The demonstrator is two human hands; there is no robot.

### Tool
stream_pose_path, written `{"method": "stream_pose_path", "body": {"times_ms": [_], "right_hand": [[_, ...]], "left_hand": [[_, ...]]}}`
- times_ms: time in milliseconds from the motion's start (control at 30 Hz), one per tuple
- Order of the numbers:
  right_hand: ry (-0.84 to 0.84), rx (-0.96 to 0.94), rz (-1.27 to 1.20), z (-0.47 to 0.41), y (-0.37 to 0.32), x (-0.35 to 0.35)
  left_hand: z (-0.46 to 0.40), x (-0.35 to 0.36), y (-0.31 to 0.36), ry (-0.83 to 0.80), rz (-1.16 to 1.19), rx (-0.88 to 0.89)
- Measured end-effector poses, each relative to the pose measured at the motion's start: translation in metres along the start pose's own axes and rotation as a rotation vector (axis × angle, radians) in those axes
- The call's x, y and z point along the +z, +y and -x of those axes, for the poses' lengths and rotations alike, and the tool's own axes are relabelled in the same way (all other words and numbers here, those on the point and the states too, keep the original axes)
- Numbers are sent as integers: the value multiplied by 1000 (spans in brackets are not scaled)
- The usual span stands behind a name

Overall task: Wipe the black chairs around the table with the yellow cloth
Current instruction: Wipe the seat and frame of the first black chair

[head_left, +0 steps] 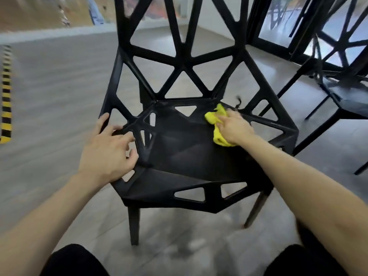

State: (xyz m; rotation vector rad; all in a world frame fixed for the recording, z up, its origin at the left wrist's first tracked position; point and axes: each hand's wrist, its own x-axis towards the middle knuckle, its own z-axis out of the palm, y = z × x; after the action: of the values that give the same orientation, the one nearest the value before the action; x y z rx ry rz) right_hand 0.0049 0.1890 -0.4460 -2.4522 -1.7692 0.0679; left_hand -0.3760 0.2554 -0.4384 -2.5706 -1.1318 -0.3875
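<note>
- Two hands are on one black chair (185, 148), which fills the near centre of the view.
- Right hand (235, 127): fingers laid over the bunched yellow cloth (216, 124), pressing it onto the far right of the seat; judged a wiping contact.
- Left hand (108, 150): fingers loosely spread, resting on the chair's left rim; judged to steady the frame against the wiping push.
- Second chair (346, 94): far right, apart from the first, with no cloth on it.
- Containers: none seen.
- Floor (55, 92): blurred; striped tape (6, 96) at far left.
</note>
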Motion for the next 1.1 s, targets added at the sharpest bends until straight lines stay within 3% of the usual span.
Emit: {"method": "stream_pose_path", "body": {"times_ms": [100, 133, 233, 333, 400, 500, 567, 700, 767, 867, 967, 1033, 1100], "right_hand": [[23, 151, 30, -32, -43, 19], [8, 106, 16, -24, -71, 25], [-123, -332, -152, 36, -142, 30], [-175, -571, -258, 52, -129, 22], [-120, -472, -118, 18, -89, 26], [99, -7, 17, -62, -23, 35], [140, 129, -16, -100, -37, 49], [139, -126, -188, -110, -152, 67], [102, -175, -252, -93, -178, 59], [-10, -239, -273, -39, -166, 48], [-70, -447, -307, 71, -155, 28], [-49, -624, -265, 131, -141, 16], [-51, -681, -175, 154, -117, 7]], "left_hand": [[0, -1, -2, -10, 17, -26], [1, -1, -2, -8, 19, -27], [3, 0, -1, 42, 48, 23], [5, 2, -4, 55, 63, 46], [5, 2, -5, 65, 66, 54], [5, 4, -3, 95, 92, 54], [5, 6, -1, 117, 105, 45], [5, 9, -2, 139, 116, 42], [5, 8, -2, 161, 120, 36], [4, 7, 0, 185, 124, 22], [3, 7, 2, 176, 116, 8], [4, 9, 2, 155, 91, 11], [5, 9, 0, 158, 65, 16]]}}
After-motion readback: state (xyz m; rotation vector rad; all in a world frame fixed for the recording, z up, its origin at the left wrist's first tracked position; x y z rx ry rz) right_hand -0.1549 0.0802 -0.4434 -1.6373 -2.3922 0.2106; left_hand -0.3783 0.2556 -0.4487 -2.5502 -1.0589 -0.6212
